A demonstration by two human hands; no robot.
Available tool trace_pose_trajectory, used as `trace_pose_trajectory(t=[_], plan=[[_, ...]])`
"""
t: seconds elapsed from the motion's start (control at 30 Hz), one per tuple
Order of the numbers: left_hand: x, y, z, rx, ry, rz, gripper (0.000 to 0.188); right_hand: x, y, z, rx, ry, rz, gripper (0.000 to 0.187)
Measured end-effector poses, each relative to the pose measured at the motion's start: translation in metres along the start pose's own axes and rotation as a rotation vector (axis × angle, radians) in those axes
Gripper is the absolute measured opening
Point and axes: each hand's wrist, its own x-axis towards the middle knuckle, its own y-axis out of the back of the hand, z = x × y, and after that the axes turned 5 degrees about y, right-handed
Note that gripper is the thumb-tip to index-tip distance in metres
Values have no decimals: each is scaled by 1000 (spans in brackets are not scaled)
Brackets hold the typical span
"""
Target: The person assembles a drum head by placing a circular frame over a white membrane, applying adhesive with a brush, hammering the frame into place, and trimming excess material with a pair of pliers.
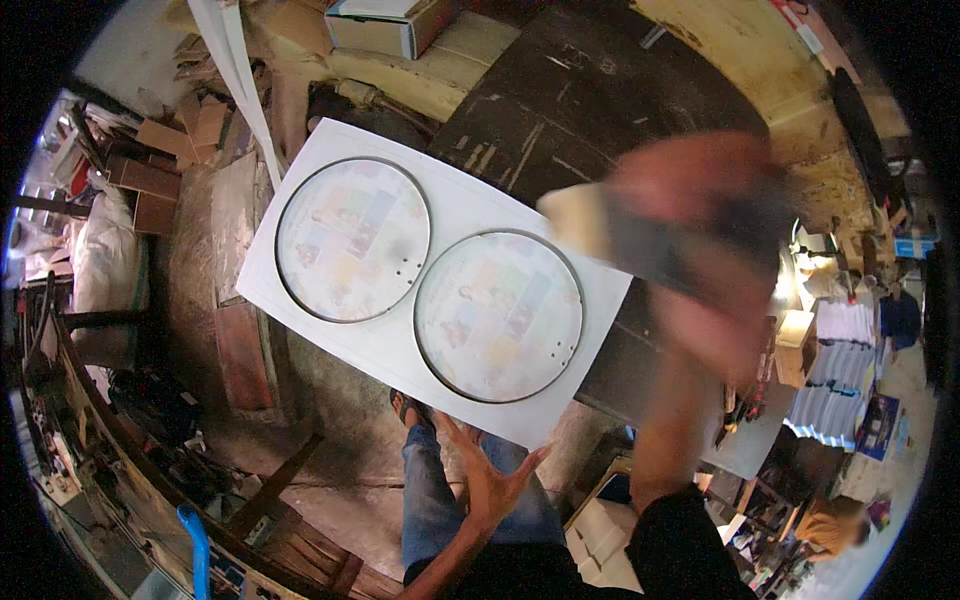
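Observation:
A white rectangular board [350, 352] lies tilted across the middle of the view. On it sit two dark thin-rimmed circles side by side, the left circle [352, 240] and the right circle [499, 316]. Both show faint coloured pictures and small dark holes. My left hand [490, 488] is at the board's near edge, fingers and thumb spread; whether it touches the board is unclear. Over the board's right end, my right hand [715, 215] is smeared by motion. It grips a dark object with a pale blunt end [578, 222], whose exact kind the blur hides.
A dark, scratched work surface [560, 85] extends beyond the board. At the far side stands a cardboard box [390, 28]. A pale strap [238, 75] hangs down at the upper left. Stacked striped bundles [830, 385] are at the right, and a person [835, 528] sits at the lower right.

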Motion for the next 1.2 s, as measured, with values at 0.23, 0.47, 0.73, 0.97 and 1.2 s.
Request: trace_pose_trajectory(t=[0.23, 0.47, 0.73, 0.97, 1.2], plan=[[4, -8, -3, -254, 0, -39, 130, 5, -16, 77, 157, -286, 303, 27], [32, 40, 15, -11, -57, -96, 126, 3, -11, 44, 38, -317, 287, 28], [68, 93, 37, 197, 20, -327, 130, 43, 22, -74, -249, -192, 202, 36], [72, 94, 39, 223, 106, -367, 127, 15, 1, 54, -295, 59, 177, 26], [70, 88, 26, 270, -59, -308, 128, 48, 15, 98, 237, -489, 237, 22]])
